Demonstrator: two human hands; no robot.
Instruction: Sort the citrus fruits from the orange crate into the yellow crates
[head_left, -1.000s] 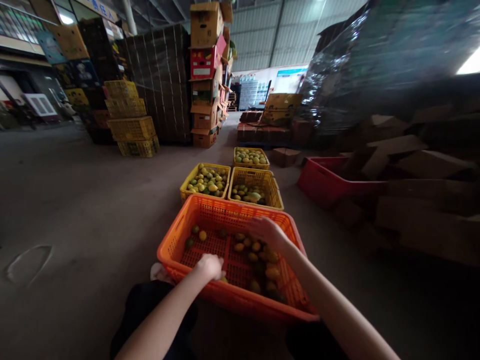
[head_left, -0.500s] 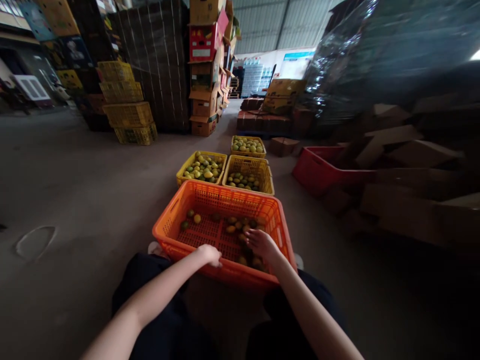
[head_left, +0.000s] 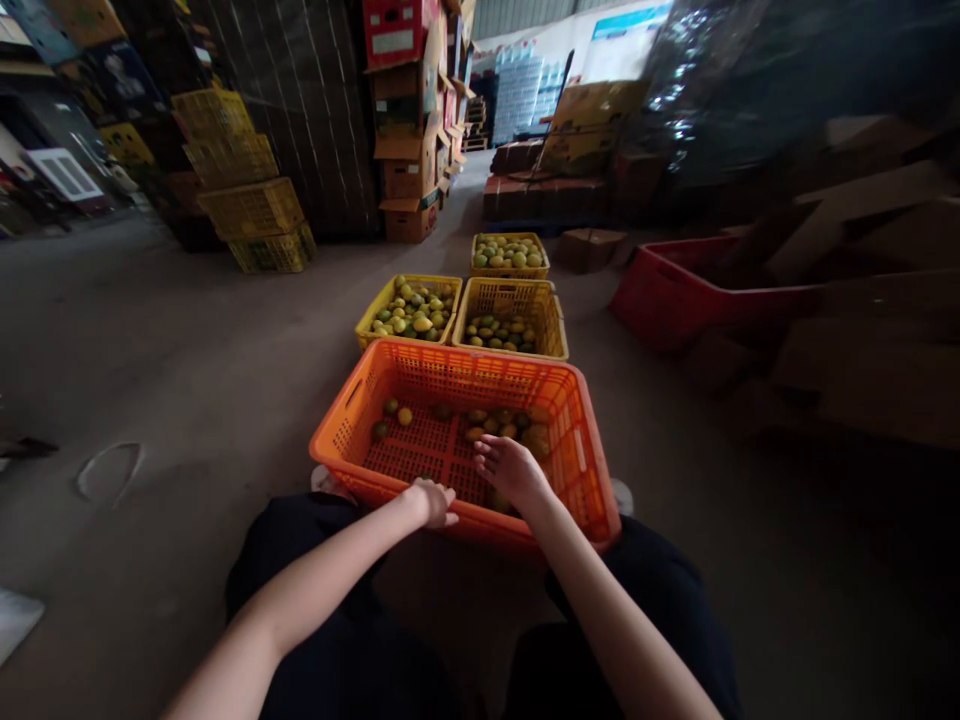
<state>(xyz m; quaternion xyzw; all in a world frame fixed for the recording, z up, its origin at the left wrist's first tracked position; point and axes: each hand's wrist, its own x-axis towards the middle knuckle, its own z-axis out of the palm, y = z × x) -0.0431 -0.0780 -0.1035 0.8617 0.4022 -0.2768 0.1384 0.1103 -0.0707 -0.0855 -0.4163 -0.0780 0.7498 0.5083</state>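
A large orange plastic crate [head_left: 337, 470] stands on the floor between my knees. Greenish-yellow round fruits [head_left: 501, 420], perhaps mangoes or citrus, lie loosely on its bottom, mostly toward the right, with a few at the left. My left hand [head_left: 432, 502] is at the near rim, its fingers bent over the edge and closed on it. Inside the crate, above the fruits on the right, my right hand [head_left: 511, 470] hangs with fingers stretched out and nothing visible in it. Its palm and forearm hide some of the fruit below.
Just beyond stand three yellow crates of similar fruit: a left one [head_left: 365, 322], a right one [head_left: 555, 325] and a far one [head_left: 510, 238]. A red bin [head_left: 660, 300] with cardboard is at the right. Stacked yellow crates [head_left: 255, 210] and boxes [head_left: 409, 180] rise behind.
The view has tilted down slightly, so crates and background sit higher in it. My right hand has shifted a little left over the fruits; my left hand stays at the rim.
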